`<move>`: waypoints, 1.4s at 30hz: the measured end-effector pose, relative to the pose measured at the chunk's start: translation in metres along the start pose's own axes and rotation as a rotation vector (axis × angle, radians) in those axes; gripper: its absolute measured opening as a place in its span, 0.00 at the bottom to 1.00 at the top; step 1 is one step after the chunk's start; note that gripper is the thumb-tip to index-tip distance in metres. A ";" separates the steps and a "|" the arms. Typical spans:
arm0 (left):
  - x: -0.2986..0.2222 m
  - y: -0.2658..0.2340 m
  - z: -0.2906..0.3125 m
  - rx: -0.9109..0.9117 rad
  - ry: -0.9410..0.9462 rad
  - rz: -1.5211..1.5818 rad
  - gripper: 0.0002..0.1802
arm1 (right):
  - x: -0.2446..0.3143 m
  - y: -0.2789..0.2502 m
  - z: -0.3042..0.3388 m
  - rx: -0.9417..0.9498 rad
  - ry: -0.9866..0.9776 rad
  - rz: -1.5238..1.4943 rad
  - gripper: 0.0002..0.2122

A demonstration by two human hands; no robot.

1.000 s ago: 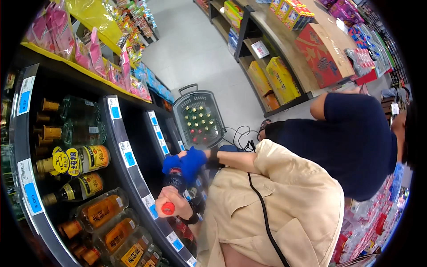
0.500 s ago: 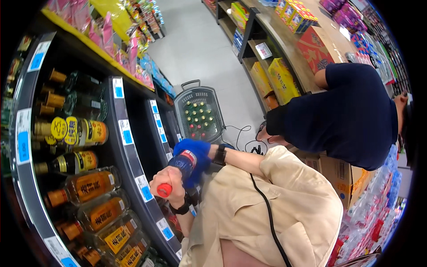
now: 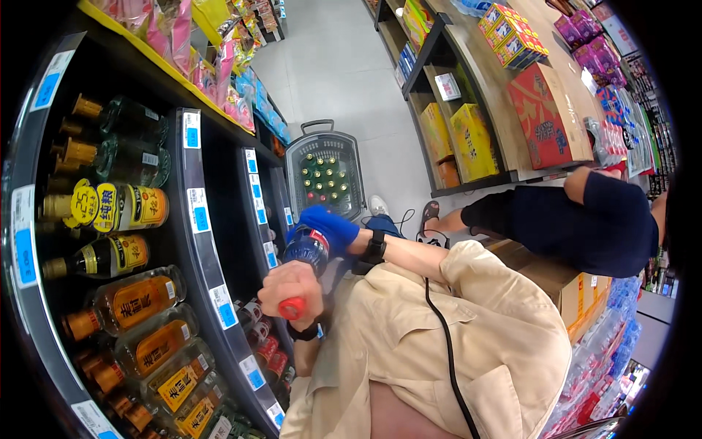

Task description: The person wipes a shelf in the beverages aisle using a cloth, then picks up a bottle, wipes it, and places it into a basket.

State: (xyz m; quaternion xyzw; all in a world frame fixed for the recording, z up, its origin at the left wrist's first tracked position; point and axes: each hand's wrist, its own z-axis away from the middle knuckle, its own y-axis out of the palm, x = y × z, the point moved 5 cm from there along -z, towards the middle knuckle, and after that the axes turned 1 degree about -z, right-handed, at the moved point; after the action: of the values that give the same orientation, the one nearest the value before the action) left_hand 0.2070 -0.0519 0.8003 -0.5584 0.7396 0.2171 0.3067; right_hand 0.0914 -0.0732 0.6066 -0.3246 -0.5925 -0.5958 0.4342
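My left hand [image 3: 292, 289] is closed round the neck of a plastic bottle with a red cap [image 3: 292, 308] and a dark blue body [image 3: 308, 249]. The cap points toward me and the bottle lies tilted away. Round the far end of the bottle, my right hand is wrapped in a blue cloth [image 3: 325, 225] pressed against its side; the cloth hides the fingers. Both wrists wear black bands. Red-labelled bottles [image 3: 272, 351] stand on the low shelf beside my left hand.
A grey basket [image 3: 358, 172] of green capped bottles sits on the floor ahead. Left, a dark shelf [image 3: 189, 241] holds liquor bottles [image 3: 139, 298]. At right, a co-worker in dark clothes [image 3: 585, 227] is near a red carton [image 3: 548, 117] and a brown box [image 3: 556, 282]. A cable [image 3: 402, 219] lies on the floor.
The view has shifted slightly. The bottle, still held by both hands, sits a little lower and further right in it. The co-worker has moved back to the right, uncovering the red carton.
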 end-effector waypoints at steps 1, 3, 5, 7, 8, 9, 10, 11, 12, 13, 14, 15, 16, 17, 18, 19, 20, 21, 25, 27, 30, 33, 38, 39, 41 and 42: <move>0.008 0.004 -0.001 -0.080 -0.089 0.115 0.15 | -0.004 -0.010 0.000 0.079 0.115 -0.239 0.14; 0.014 0.020 -0.015 -0.048 -0.119 0.168 0.17 | 0.015 -0.019 0.001 0.153 0.405 -0.710 0.13; 0.021 0.031 -0.024 -0.106 -0.152 0.167 0.17 | 0.028 -0.043 -0.008 0.298 0.032 -0.384 0.15; 0.036 0.048 -0.044 0.089 -0.195 0.438 0.17 | 0.014 -0.074 -0.011 0.357 0.062 -0.467 0.19; 0.037 0.057 -0.054 0.147 -0.173 0.459 0.17 | 0.016 -0.079 -0.017 0.436 -0.092 -0.134 0.19; 0.044 0.072 -0.066 0.217 -0.141 0.492 0.17 | 0.018 -0.087 -0.022 0.466 0.071 -0.342 0.19; 0.050 0.084 -0.073 0.196 -0.133 0.472 0.17 | 0.019 -0.096 -0.022 0.459 0.257 -0.574 0.18; 0.056 0.094 -0.079 0.190 -0.134 0.462 0.17 | 0.022 -0.103 -0.024 0.421 0.439 -0.781 0.18; 0.059 0.104 -0.082 0.183 -0.143 0.455 0.18 | 0.012 -0.114 -0.027 0.356 0.494 -0.843 0.14; 0.067 0.112 -0.085 0.161 -0.145 0.435 0.18 | 0.005 -0.126 -0.030 0.357 0.525 -0.872 0.15; 0.075 0.114 -0.083 0.089 -0.129 0.374 0.16 | 0.018 -0.134 -0.037 0.419 0.467 -0.786 0.16; 0.077 0.116 -0.083 0.017 -0.109 0.305 0.15 | 0.034 -0.140 -0.045 0.486 0.373 -0.669 0.17; 0.076 0.122 -0.082 -0.083 -0.156 0.269 0.12 | 0.047 -0.144 -0.048 0.526 0.293 -0.566 0.19; 0.078 0.125 -0.078 -0.178 -0.233 0.219 0.12 | 0.056 -0.150 -0.054 0.580 0.164 -0.397 0.19; 0.083 0.128 -0.078 -0.282 -0.270 0.136 0.12 | 0.066 -0.155 -0.060 0.613 0.032 -0.233 0.19; 0.088 0.128 -0.078 -0.388 -0.306 0.054 0.13 | 0.065 -0.164 -0.063 0.558 0.243 -0.405 0.18; 0.095 0.124 -0.071 -0.441 -0.329 -0.068 0.14 | 0.072 -0.161 -0.063 0.555 0.371 -0.487 0.18; 0.099 0.124 -0.069 -0.530 -0.351 -0.117 0.14 | 0.080 -0.160 -0.063 0.533 0.498 -0.567 0.18; 0.120 0.124 -0.060 -0.885 -0.394 -0.033 0.07 | 0.086 -0.169 -0.073 0.229 0.814 -0.762 0.27; 0.122 0.120 -0.063 -0.956 -0.440 -0.042 0.10 | 0.088 -0.177 -0.087 0.479 0.521 -0.239 0.27; 0.125 0.112 -0.061 -1.048 -0.543 0.044 0.10 | 0.124 -0.156 -0.094 0.735 0.547 -0.005 0.26; 0.134 0.110 -0.066 -1.040 -0.651 0.137 0.09 | 0.140 -0.154 -0.097 0.888 0.449 -0.009 0.26; 0.146 0.100 -0.079 -1.014 -0.751 0.110 0.11 | 0.139 -0.147 -0.107 0.965 0.284 0.241 0.35; 0.146 0.099 -0.082 -1.017 -0.772 0.099 0.11 | 0.137 -0.144 -0.108 0.979 0.221 0.266 0.35; 0.147 0.098 -0.086 -0.941 -0.814 0.016 0.13 | 0.137 -0.139 -0.110 0.946 0.156 0.265 0.35; 0.150 0.096 -0.087 -0.889 -0.779 -0.042 0.13 | 0.136 -0.136 -0.111 0.930 0.158 0.253 0.35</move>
State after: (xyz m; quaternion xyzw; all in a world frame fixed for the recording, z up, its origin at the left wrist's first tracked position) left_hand 0.0690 -0.1860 0.7563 -0.5271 0.3992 0.6892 0.2964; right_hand -0.0736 -0.2114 0.6620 -0.1195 -0.7171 -0.2332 0.6458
